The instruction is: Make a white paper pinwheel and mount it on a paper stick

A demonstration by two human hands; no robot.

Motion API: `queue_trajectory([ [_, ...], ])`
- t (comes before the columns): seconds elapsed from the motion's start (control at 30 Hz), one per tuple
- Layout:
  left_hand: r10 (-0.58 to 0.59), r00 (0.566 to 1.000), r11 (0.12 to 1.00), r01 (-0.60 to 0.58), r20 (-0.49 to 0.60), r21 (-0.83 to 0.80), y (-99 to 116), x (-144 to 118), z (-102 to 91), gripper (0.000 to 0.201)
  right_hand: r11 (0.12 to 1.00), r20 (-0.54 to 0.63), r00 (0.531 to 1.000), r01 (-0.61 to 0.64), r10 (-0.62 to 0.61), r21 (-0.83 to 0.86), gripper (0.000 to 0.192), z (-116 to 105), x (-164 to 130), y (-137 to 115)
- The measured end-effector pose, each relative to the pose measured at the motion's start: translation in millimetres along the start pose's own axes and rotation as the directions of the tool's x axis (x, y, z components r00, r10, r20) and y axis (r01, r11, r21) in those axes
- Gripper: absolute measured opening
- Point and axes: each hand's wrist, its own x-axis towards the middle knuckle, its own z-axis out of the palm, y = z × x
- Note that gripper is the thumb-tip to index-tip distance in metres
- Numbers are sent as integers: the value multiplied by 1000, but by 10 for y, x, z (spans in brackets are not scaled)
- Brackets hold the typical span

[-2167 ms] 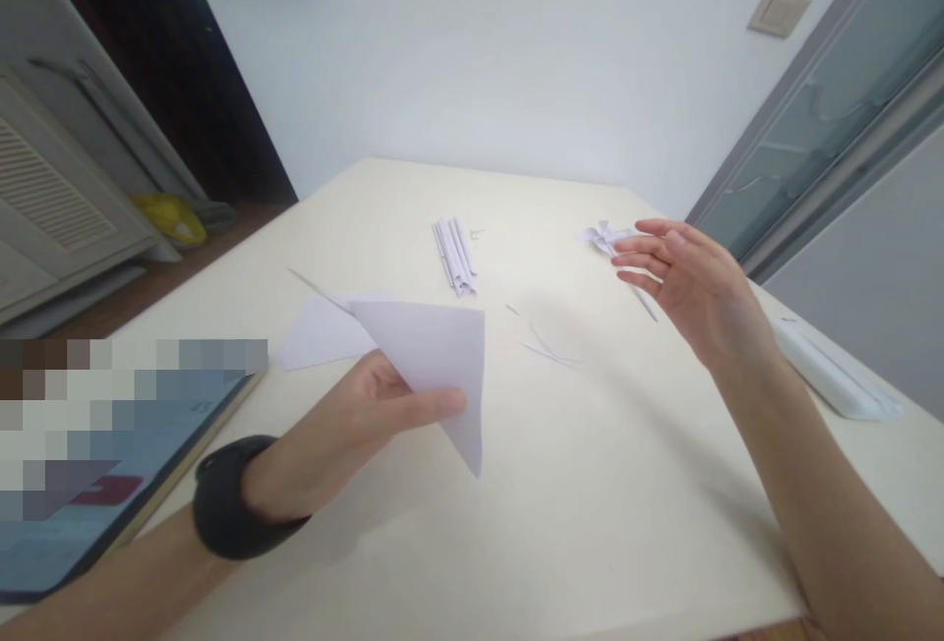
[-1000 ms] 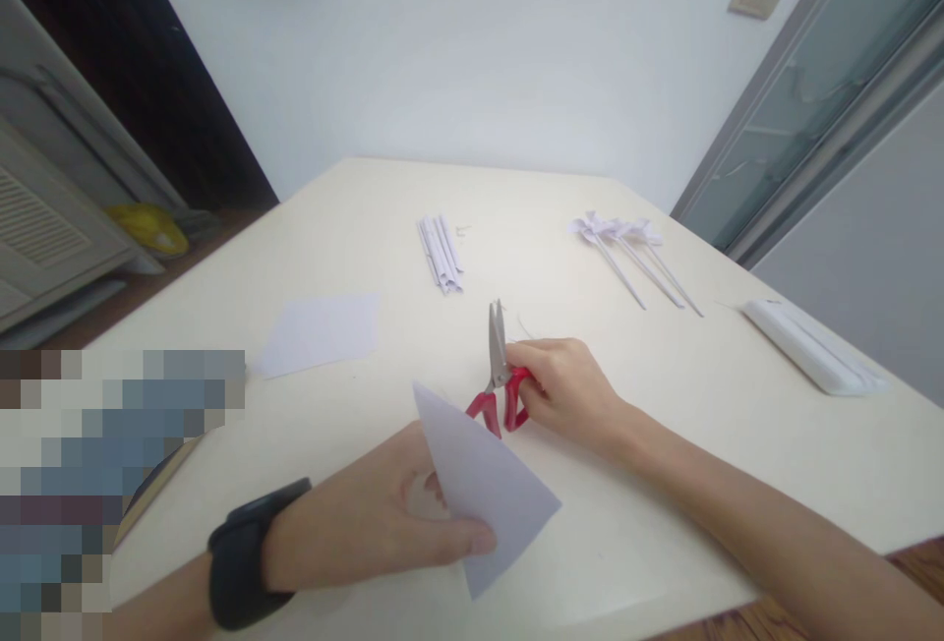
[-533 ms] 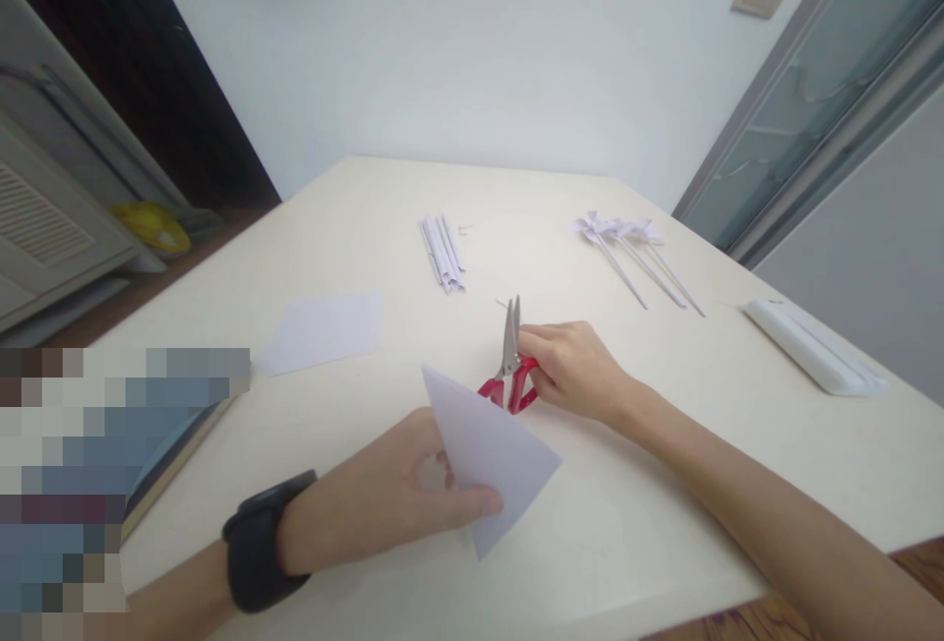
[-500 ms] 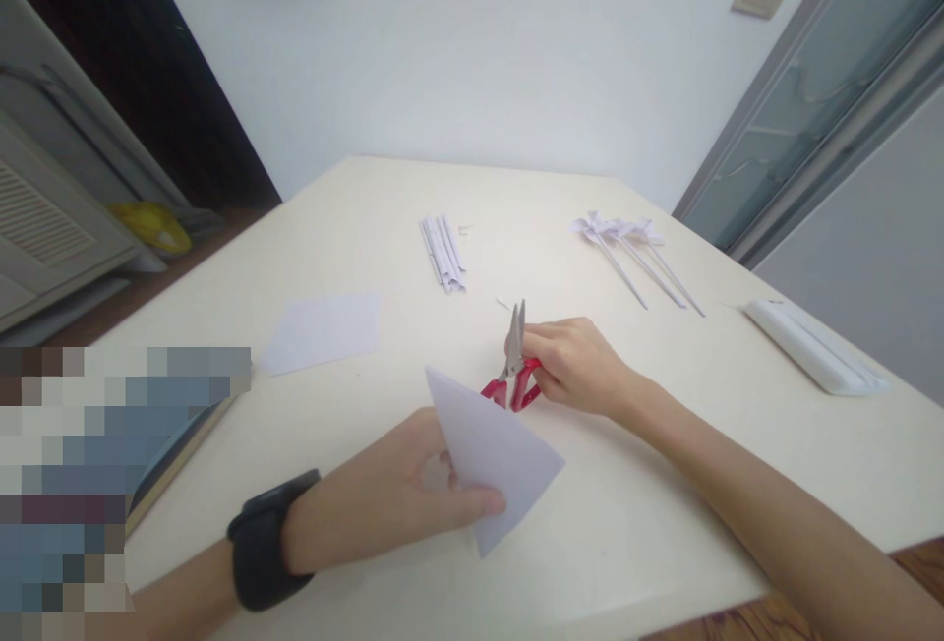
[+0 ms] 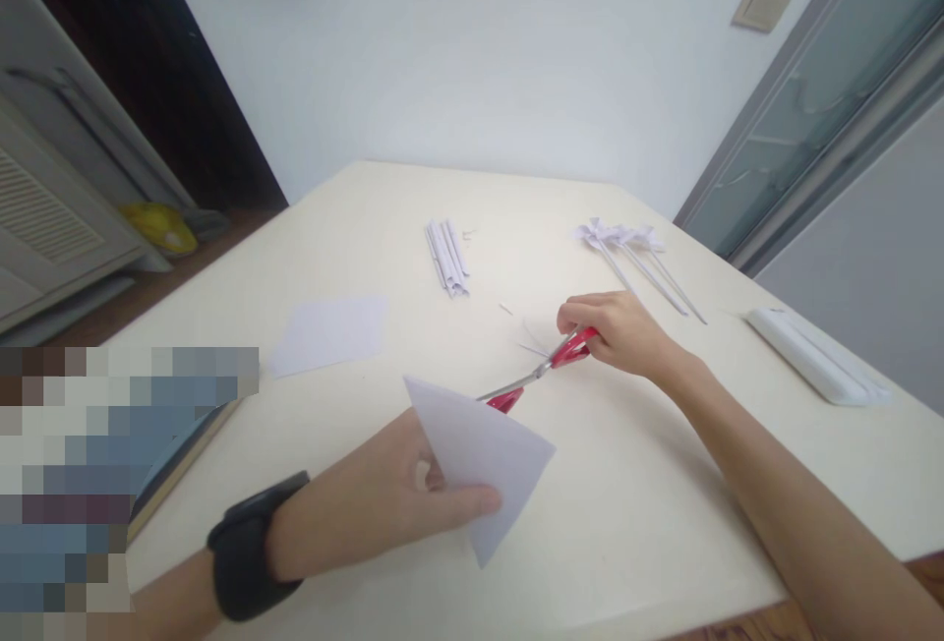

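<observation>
My left hand (image 5: 383, 508), with a black band on its wrist, pinches a folded white paper triangle (image 5: 479, 449) and holds it just above the cream table (image 5: 664, 484). My right hand (image 5: 619, 331) grips red-handled scissors (image 5: 542, 368) at the handle end. The metal part reaches left and down to the paper's upper edge, and a bit of red shows there. Whether the blades are apart is unclear.
A flat white sheet (image 5: 328, 334) lies to the left. A bundle of rolled paper sticks (image 5: 447, 256) and several paper pinwheels on sticks (image 5: 626, 243) lie farther back. Thin paper slivers (image 5: 527, 336) sit near my right hand. A long white object (image 5: 815, 366) lies at the right.
My right hand came back from the pinwheels, took the scissors off the table, and has now swung them toward the paper. My left hand has kept the folded paper and brought it nearer.
</observation>
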Motion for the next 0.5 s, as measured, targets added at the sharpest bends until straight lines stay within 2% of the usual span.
queue_trajectory([
  [0.2, -18, 1000, 993, 21, 20, -117, -3, 47, -28, 22, 1000, 10, 1000, -14, 13, 12, 30, 33, 17, -76],
  [0.37, -64, 998, 987, 65, 13, -148, -31, 4, -3, 23, 999, 13, 1000, -20, 20, 41, 29, 18, 17, -141],
  [0.5, -45, 999, 987, 44, -3, -153, -74, -20, 4, 25, 996, 28, 1000, -9, 7, 87, 26, 28, 23, -208],
])
